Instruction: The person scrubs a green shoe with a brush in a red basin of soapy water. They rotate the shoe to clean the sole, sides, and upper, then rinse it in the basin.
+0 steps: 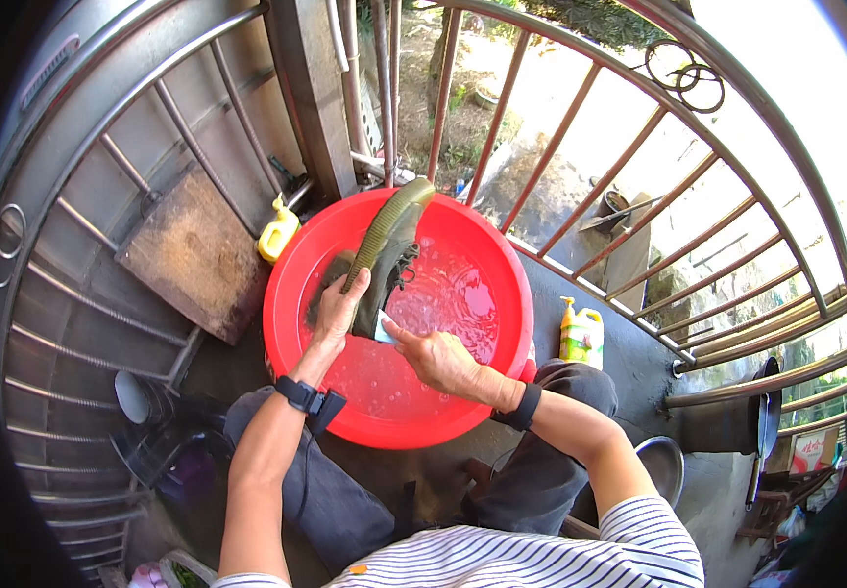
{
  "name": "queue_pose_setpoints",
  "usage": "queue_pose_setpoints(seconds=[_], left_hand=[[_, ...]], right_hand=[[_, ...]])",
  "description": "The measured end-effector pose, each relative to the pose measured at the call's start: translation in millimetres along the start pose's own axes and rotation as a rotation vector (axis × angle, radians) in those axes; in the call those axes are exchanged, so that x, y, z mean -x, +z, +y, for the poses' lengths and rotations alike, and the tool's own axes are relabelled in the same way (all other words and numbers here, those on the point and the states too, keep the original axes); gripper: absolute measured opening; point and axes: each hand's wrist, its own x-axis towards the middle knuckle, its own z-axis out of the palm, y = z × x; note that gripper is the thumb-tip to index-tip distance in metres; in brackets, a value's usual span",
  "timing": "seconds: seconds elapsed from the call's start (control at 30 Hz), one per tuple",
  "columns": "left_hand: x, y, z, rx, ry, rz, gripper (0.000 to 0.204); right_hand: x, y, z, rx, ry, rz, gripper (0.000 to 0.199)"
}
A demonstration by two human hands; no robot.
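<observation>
Above a round red basin [518, 304] of sudsy water, my left hand [337, 312] is closed around a dark shoe [396, 225]. The shoe is tilted, its ridged olive sole facing up and left and its dark laces hanging on the right side. My right hand [440, 363] is closed at the near end of the shoe, index finger stretched along a small pale thing [383, 328] at the shoe's opening. Most of that pale thing is hidden, so its kind cannot be told. Behind my left hand, something dark lies partly in the water.
A yellow bottle [278, 229] stands left of the basin, and a yellow-and-white pump bottle [581, 335] right of it. A worn board [196, 257] leans on the left metal railing. Another railing [580, 116] curves across the far right. My knees flank the basin.
</observation>
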Motion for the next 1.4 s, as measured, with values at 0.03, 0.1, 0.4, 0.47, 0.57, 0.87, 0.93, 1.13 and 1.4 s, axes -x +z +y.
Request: queue_pose_setpoints(seconds=[0.03,0.1,0.4,0.47,0.57,0.87,0.93,1.13,1.4], left_hand=[[0.5,-0.8,-2.7,-0.090,0.014,0.031,0.054],[3.2,-3.7,-6.2,-0.096,0.125,-0.041,0.052],[5.3,4.7,5.3,0.017,0.171,-0.014,0.054],[3.9,6.1,7.6,0.086,0.123,-0.014,0.056],[2.0,6.0,6.2,0.110,0.048,0.009,0.059],[10.8,2.3,0.6,-0.053,0.133,-0.011,0.055],[12.5,3.6,4.9,0.011,0.214,-0.020,0.055],[13.7,12.3,3.8,0.155,0.139,0.007,0.058],[9.6,-2.2,-16.3,-0.014,0.036,-0.015,0.062]], right_hand=[[-0.3,3.2,1.1,-0.180,-0.050,0.053,0.047],[0.7,5.2,7.2,-0.516,-0.210,0.119,0.041],[-9.5,-17.7,26.9,-1.749,0.488,-0.428,0.034],[-10.6,-18.4,21.2,-0.763,0.070,0.034,0.039],[-8.6,-13.8,12.0,-0.093,-0.024,0.180,0.047],[0.2,-8.1,25.0,-1.701,0.400,-0.516,0.039],[-2.5,-14.0,29.1,-1.978,0.534,-0.573,0.039],[-9.4,-19.0,18.4,-0.442,-0.003,0.172,0.041],[-2.6,-15.3,25.4,-1.093,0.195,-0.349,0.040]])
